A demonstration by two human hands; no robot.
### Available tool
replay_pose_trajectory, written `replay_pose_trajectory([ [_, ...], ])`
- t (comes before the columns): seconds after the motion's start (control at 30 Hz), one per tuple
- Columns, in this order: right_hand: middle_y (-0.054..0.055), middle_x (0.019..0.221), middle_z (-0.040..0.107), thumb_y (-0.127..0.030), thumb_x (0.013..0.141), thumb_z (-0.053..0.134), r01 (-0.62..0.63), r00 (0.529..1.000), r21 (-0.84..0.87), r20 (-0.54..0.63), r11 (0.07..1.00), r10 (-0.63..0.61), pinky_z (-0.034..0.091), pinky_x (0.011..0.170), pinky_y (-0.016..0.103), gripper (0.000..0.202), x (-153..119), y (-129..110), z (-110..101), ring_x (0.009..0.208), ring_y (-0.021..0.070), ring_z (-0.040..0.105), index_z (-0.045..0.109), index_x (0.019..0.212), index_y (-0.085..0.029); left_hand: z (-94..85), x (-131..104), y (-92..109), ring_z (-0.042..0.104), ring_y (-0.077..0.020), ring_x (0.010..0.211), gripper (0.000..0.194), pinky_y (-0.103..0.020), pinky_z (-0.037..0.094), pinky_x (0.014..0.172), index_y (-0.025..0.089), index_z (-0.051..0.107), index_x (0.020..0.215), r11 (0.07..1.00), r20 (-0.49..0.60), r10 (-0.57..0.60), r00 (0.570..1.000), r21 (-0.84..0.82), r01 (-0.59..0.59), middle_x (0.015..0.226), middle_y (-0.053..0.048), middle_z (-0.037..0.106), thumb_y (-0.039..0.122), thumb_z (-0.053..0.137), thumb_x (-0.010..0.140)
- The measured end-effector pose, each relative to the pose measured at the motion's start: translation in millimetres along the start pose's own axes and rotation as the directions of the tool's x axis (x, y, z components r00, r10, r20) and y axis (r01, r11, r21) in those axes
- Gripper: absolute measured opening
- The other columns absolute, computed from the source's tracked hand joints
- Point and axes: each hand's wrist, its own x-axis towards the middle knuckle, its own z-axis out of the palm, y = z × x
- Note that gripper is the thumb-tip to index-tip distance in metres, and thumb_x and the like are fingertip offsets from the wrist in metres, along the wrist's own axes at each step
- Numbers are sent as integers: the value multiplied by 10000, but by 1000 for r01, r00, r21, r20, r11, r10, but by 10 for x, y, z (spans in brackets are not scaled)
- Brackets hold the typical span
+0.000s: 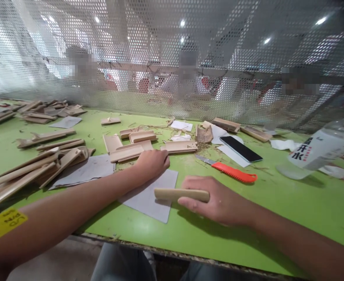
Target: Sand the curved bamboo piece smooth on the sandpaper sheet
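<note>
My right hand [215,199] is closed around a pale bamboo piece [167,194], gripped at its right end with the thumb below. The piece's left end hangs over a sheet of sandpaper-like grey paper [148,203] on the green table. My left hand [153,166] is curled, knuckles up, at the sheet's far edge, just beside a split bamboo piece [131,151]. Its fingertips are hidden, so what they hold cannot be made out. Beyond my right hand lies a box cutter [233,172] with an orange handle, blade exposed and pointing left.
Several bamboo pieces [28,171] are heaped at the left, with more [179,146] across the middle. A phone [240,148] rests on paper at the right. Near it a clear bottle [315,150] leans. A perforated metal screen [148,50] closes off the table's back, with people behind it.
</note>
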Motion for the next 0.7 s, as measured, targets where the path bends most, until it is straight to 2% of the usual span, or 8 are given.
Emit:
replay_pose_trajectory([
  [0.13, 3, 819, 588, -377, 1031, 549, 13, 987, -166, -154, 986, -39, 387, 688, 304, 250, 5, 36, -10, 737, 161, 539, 638, 884, -196, 21, 16, -17, 639, -216, 591, 305, -329, 452, 567, 176, 682, 921, 1000, 24, -4, 1000, -5, 4, 772, -94, 726, 288, 400, 958],
  [0.3, -5, 808, 599, -405, 1020, 577, 49, 998, -47, -34, 998, -50, 406, 652, 278, 272, -14, -20, 30, 719, 145, 559, 630, 850, -199, 18, 13, -6, 663, -230, 646, 370, -340, 471, 610, 181, 693, 953, 1000, 9, 1, 1000, 3, -1, 824, -106, 739, 318, 350, 983],
  [0.47, -3, 776, 569, -372, 1034, 559, 20, 984, -200, -167, 980, -54, 388, 654, 291, 290, -11, 30, -4, 696, 150, 534, 615, 811, -195, -14, 20, -1, 664, -247, 647, 336, -342, 460, 604, 181, 699, 927, 1000, 13, -8, 1000, 10, 8, 786, -106, 733, 307, 389, 946],
  [0.53, 10, 794, 587, -342, 1042, 545, 108, 984, -219, -118, 970, -136, 389, 655, 295, 266, -28, 35, 6, 708, 155, 538, 643, 847, -191, -26, 15, 0, 664, -247, 653, 355, -342, 458, 607, 184, 700, 925, 1000, 12, -5, 1000, 11, 5, 793, -104, 735, 314, 371, 953],
  [0.6, 28, 841, 626, -315, 1048, 534, 217, 974, -167, -25, 962, -224, 407, 670, 291, 233, -46, 25, 26, 746, 159, 564, 681, 920, -187, -31, 6, 3, 666, -245, 666, 378, -343, 461, 620, 189, 703, 939, 1000, 10, 1, 1000, 12, -1, 807, -101, 739, 327, 353, 965],
  [0.63, 31, 853, 642, -309, 1047, 537, 239, 971, -134, -1, 962, -241, 415, 676, 287, 221, -51, 21, 33, 758, 159, 575, 693, 948, -187, -32, 3, 5, 667, -246, 673, 384, -344, 462, 625, 190, 705, 948, 1000, 10, 3, 1000, 13, -3, 813, -100, 740, 333, 349, 969],
  [0.7, 28, 849, 655, -303, 1040, 553, 201, 978, -120, -30, 972, -206, 420, 679, 283, 203, -46, 21, 33, 754, 156, 583, 704, 968, -188, -28, 3, 6, 664, -246, 670, 389, -344, 459, 618, 191, 706, 958, 1000, 13, 4, 1000, 11, -4, 810, -98, 737, 339, 347, 972],
])
